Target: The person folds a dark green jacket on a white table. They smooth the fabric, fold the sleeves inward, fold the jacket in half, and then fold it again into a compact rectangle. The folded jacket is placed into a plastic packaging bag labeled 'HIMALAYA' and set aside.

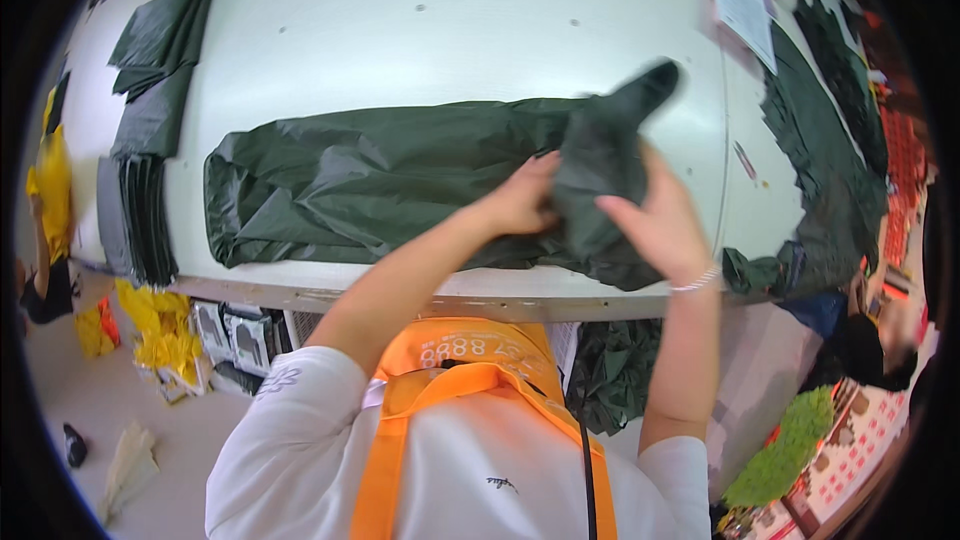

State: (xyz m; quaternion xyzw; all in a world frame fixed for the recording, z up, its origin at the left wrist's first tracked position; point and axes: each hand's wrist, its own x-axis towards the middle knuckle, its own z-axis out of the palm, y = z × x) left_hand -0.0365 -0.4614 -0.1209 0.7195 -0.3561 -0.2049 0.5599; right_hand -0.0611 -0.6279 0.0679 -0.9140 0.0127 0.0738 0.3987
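Left hand: the left hand point(522, 198) has its fingers bent against the cloth near the table's front edge; motion blur and overlap mean I cannot tell whether they pinch it.
Right hand: the right hand point(668, 222) is wide, thumb well apart from the fingers, touching the raised end of the cloth; a bracelet point(697, 280) circles the wrist.
Green cloth: the long dark green cloth point(380, 175) lies along the table's front edge, creased, its right end bunched up off the table point(450, 40).
Folded pieces: a row of folded green pieces point(155, 125) sits at the table's left end.
Table's right end: a paper sheet point(742, 10) and a green heap point(825, 150).
Below table, left: yellow cloth point(160, 332).
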